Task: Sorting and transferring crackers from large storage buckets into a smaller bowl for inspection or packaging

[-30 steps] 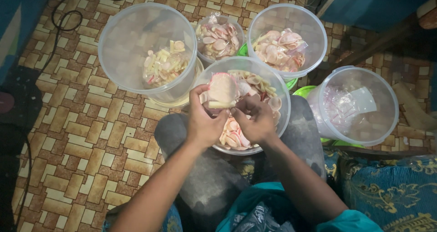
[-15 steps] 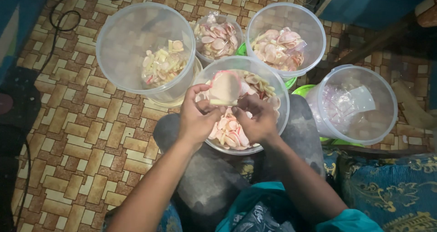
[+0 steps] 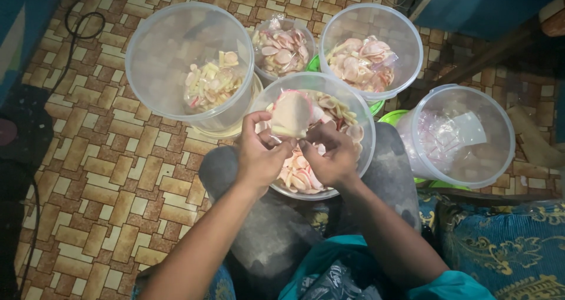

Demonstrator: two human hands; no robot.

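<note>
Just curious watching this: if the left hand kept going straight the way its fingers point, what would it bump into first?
The left hand points up and right, at the pale round chip it already pinches. Beyond that probably the far rim of the middle tub; depth is unclear.

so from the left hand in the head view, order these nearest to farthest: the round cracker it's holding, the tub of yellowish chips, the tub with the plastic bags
1. Round cracker: pinched in the left hand, over the middle tub.
2. Tub of yellowish chips: just up and to the left.
3. Tub with plastic bags: far right, beyond the right hand.
</note>
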